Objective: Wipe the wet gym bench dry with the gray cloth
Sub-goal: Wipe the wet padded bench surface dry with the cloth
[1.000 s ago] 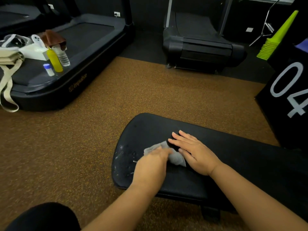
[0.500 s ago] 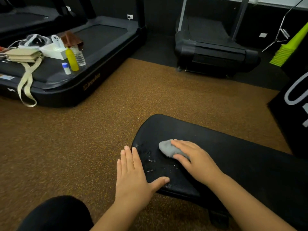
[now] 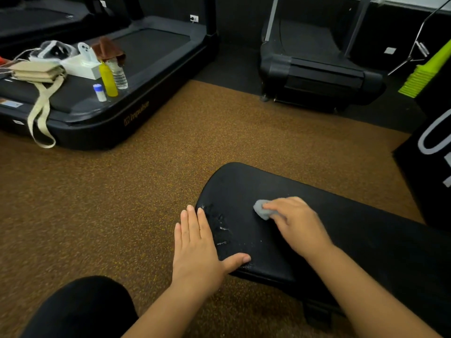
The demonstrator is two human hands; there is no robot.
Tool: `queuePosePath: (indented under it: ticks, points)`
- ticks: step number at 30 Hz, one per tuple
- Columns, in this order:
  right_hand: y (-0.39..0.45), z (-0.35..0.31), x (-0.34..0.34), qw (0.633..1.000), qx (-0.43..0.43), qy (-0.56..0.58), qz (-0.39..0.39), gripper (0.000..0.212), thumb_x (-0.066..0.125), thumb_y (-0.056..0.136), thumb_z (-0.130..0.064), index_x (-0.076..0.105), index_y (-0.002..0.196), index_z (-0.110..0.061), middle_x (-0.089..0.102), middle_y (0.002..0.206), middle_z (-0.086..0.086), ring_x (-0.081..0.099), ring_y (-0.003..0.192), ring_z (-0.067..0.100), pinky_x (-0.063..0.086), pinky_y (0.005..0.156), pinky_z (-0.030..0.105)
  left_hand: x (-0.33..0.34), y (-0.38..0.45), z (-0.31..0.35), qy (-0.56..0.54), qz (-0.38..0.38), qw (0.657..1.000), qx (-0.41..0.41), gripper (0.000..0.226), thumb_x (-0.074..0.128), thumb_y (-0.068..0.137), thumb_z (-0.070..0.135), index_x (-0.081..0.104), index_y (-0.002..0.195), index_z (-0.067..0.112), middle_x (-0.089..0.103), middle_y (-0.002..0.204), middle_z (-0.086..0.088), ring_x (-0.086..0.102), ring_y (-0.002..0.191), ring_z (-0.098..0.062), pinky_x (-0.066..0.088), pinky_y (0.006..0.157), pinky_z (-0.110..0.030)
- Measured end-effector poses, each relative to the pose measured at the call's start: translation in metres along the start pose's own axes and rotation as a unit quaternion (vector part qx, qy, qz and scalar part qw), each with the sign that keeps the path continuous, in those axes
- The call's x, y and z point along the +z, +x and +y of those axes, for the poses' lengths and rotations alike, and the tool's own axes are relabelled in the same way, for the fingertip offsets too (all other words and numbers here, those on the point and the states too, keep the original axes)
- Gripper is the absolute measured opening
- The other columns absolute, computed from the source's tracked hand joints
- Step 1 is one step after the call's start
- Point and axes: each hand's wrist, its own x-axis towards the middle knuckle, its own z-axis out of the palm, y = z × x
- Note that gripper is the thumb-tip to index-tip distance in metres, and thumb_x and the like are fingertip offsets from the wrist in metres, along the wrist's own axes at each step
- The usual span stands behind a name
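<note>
1. We have the right hand (image 3: 296, 224) bunching the gray cloth (image 3: 262, 211) under curled fingers, pressing it onto the black gym bench (image 3: 366, 240) mid-pad, so the wad soaks rather than slides loose.
2. Our left hand (image 3: 197, 247) lies flat and spread, holding nothing, at the bench's near end with the thumb on the pad, likely steadying it.
3. Water beads (image 3: 220, 226) glisten between the two hands, just beside the left fingers, apart from the cloth. We judge that patch unwiped.
4. Next the cloth probably sweeps left toward those drops.
5. The treadmill (image 3: 136, 76) carrying bottles and a bag sits well apart.
</note>
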Motion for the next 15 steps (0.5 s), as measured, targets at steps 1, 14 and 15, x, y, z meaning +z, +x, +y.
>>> queuePosePath:
  ticks: [1,14,15]
  points:
    - [0.001,-0.013,0.007,1.000,0.011,0.002,0.011,0.023,0.068,0.079,-0.006,0.072,0.094,-0.023,0.070,0.094,-0.008,0.060,0.092,0.020,0.050,0.081,0.029,0.000,0.000,-0.001,0.001,0.001,1.000,0.002,0.137,0.007,0.042,0.095,-0.027,0.143,0.009,-0.031,0.152,-0.012,-0.031,0.139,-0.024,-0.016,0.113,-0.038]
    - [-0.020,-0.012,-0.003,1.000,-0.010,-0.001,-0.008,0.024,0.066,0.080,-0.008,0.071,0.095,-0.026,0.070,0.094,-0.009,0.060,0.089,0.020,0.052,0.078,0.031,0.001,0.000,0.001,0.001,-0.002,1.000,-0.001,0.140,0.014,0.043,0.096,-0.023,0.145,0.008,-0.027,0.154,-0.012,-0.028,0.141,-0.025,-0.012,0.117,-0.041]
    - [-0.026,-0.025,0.002,0.999,-0.031,0.007,-0.020,0.024,0.063,0.079,-0.010,0.071,0.095,-0.026,0.070,0.094,-0.009,0.060,0.089,0.019,0.053,0.077,0.031,0.001,0.000,0.001,0.004,-0.004,1.000,-0.004,0.140,0.013,0.042,0.096,-0.023,0.145,0.008,-0.027,0.154,-0.013,-0.028,0.141,-0.025,-0.012,0.117,-0.042]
